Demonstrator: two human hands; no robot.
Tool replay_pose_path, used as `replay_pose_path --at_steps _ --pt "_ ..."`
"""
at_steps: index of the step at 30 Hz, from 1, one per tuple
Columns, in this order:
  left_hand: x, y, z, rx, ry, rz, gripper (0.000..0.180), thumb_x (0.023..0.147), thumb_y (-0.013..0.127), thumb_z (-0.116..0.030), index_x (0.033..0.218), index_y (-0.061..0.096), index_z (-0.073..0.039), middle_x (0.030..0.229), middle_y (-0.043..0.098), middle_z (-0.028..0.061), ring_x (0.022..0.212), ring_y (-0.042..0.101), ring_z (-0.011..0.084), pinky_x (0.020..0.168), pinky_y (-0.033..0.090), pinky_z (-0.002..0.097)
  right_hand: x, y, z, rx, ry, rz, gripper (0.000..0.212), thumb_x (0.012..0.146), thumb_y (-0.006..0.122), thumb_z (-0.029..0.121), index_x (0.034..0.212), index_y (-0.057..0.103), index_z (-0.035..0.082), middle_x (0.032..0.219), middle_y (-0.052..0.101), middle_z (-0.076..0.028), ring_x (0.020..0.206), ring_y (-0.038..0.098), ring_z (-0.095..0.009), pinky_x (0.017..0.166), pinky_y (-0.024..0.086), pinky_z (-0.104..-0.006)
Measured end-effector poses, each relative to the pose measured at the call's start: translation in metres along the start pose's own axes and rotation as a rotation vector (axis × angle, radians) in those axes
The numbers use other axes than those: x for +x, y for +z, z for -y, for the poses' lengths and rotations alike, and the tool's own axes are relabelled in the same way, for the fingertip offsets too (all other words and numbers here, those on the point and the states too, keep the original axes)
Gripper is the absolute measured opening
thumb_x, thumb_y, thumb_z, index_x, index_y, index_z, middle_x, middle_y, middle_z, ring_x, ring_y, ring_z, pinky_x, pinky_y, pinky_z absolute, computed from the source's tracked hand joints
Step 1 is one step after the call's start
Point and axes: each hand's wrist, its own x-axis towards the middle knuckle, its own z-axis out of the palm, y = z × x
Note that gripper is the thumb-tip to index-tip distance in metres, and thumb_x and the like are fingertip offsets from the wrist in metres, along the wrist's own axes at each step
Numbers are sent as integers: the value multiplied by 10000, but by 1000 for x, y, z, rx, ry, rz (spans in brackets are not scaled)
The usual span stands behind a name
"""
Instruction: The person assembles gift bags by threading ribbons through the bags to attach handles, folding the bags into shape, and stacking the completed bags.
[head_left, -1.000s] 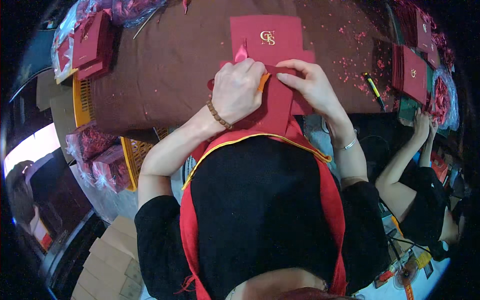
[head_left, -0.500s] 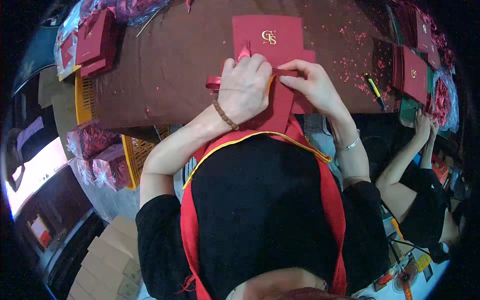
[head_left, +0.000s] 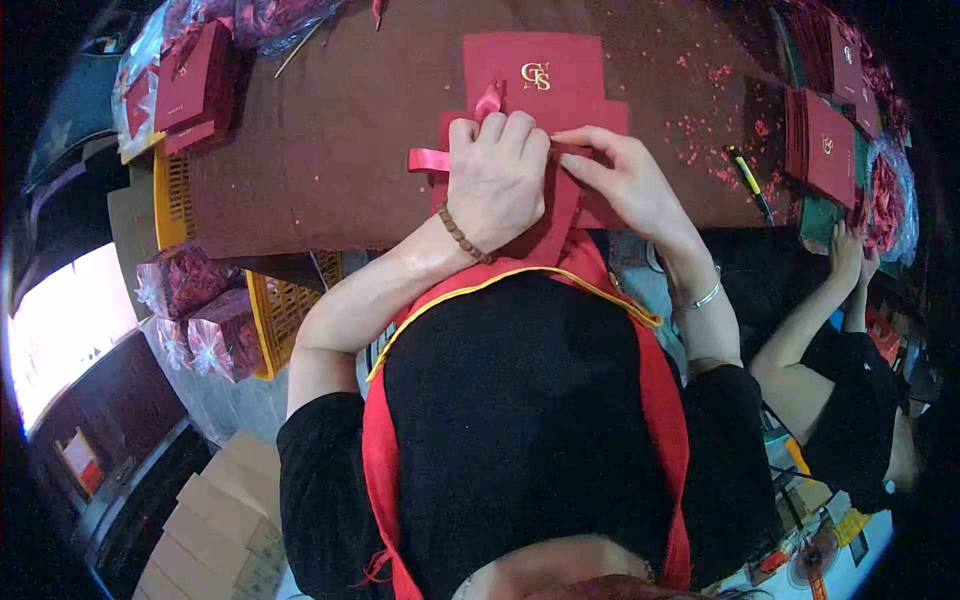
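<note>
On the brown tablecloth, the unfolded red card blank, long axis directed forward, is overlain leftward by the curled left hand, grip hidden, and rightward by the right hand, thumb and forefinger narrowly parted.

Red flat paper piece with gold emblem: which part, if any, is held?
The right hand has thumb and forefinger on the red paper piece, perhaps pinching it near its middle; the left hand hides any hold.
</note>
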Motion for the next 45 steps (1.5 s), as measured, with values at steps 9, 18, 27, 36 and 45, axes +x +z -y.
replay_pose_path --at_steps 9,18,27,36,45 --pt "-6 0 11 -1 31 -177 160 652 700 -184 730 570 -132 789 558 -26 726 527 170 675 331 339 -8 16 2 -2 89 -171 232 791 612 61 1005 531 20 653 547 -49 491 426 -43 454 357 -252" --pt "23 -34 48 -461 -206 406 165 783 584 -251 829 657 -111 739 645 68 740 619 273 656 447 398 -8 24 10 -147 -19 -140 173 790 606 68 943 552 8 816 616 -144 682 603 -225 631 463 -317" --pt "50 -27 67 -703 -148 868 183 762 589 -172 831 653 -15 684 634 45 637 554 86 616 449 254 -8 31 11 -171 -193 -156 136 781 591 42 907 564 -3 856 602 -162 818 603 -321 704 470 -358" --pt "36 -12 70 -759 -394 389 183 791 556 -171 803 629 -3 670 600 100 632 556 149 596 438 310 -6 26 13 -103 -44 -146 212 788 630 120 963 558 26 735 594 -100 561 503 -125 542 410 -282" --pt "51 -12 70 -654 -215 453 173 821 517 -175 882 571 -22 707 558 72 678 534 127 614 431 290 -1 31 13 -117 -40 -91 292 791 625 119 1044 501 43 829 624 -110 524 520 -119 494 402 -294"
